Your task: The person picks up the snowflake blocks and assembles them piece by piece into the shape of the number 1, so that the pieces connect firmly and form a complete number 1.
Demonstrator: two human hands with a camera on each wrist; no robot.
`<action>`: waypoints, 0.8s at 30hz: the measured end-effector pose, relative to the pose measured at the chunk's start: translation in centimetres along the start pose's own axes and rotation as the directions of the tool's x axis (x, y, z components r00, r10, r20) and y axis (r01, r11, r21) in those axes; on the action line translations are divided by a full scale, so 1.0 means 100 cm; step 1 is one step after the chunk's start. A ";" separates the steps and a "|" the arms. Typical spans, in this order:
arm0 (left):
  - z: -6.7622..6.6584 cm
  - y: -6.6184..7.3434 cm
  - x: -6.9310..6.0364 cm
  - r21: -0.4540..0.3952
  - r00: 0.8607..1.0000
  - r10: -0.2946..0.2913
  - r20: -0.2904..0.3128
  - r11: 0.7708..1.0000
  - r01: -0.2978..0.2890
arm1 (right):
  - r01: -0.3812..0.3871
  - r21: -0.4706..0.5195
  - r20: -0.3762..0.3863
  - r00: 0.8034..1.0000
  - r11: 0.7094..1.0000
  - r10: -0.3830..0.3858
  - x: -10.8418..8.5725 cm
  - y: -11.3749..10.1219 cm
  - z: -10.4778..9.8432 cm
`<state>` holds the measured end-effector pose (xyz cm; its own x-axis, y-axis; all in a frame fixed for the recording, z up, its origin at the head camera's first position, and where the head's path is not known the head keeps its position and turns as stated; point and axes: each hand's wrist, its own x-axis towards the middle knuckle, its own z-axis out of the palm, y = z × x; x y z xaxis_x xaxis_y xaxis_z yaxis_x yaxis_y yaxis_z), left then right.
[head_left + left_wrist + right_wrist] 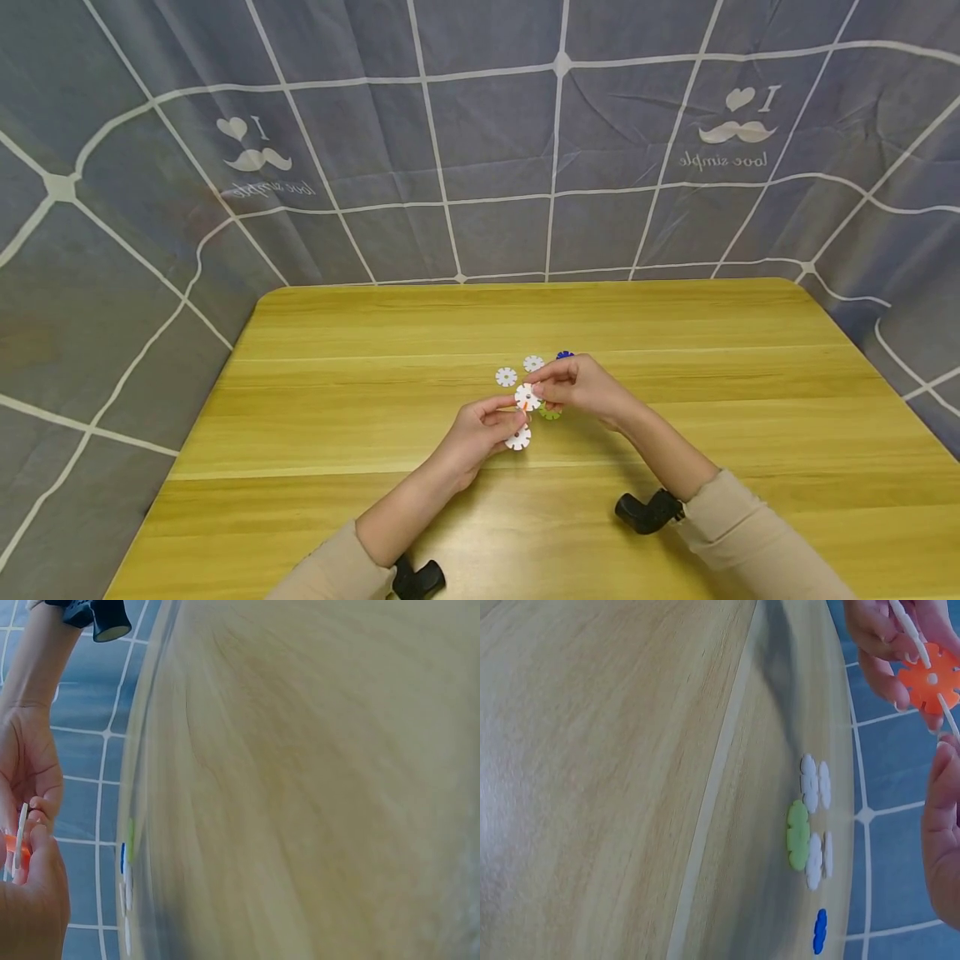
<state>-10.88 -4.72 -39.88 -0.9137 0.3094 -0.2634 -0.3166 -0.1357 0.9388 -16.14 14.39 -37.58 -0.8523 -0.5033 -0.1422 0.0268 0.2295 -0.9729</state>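
In the head view my left hand (476,433) and right hand (588,387) meet over the table, close together. Between them is a small joined piece of notched plastic discs. An orange disc (922,681) shows edge slots in the right wrist view, with a white disc on either side of it. My left hand grips the orange disc and the lower white disc (517,440). The upper white disc (528,398) is pinched by my right thumb and fingers, its edge at the orange disc. How deep the slots engage is hidden.
Loose discs lie on the wooden table (337,417) just beyond the hands: several white discs (506,377), a green disc (551,412) and a blue disc (565,356) partly behind the right hand. A grey curtain (495,167) hangs behind the table's far edge.
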 end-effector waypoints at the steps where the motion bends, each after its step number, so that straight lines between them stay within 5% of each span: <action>1: 0.000 0.000 0.000 -0.006 1.000 0.000 -0.001 1.000 0.000 | 0.003 0.000 0.007 1.000 1.000 -0.003 0.000 0.000 0.000; 24: 0.002 0.006 0.002 -0.104 0.999 -0.050 -0.010 0.993 0.049 | 0.016 0.027 0.041 0.999 1.000 -0.017 -0.004 0.004 0.004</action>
<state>-11.23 -4.58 -39.38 -0.8993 0.3063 -0.3122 -0.3855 -0.2178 0.8966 -15.59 14.39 -38.02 -0.8303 -0.5412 -0.1332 0.0273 0.1992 -0.9796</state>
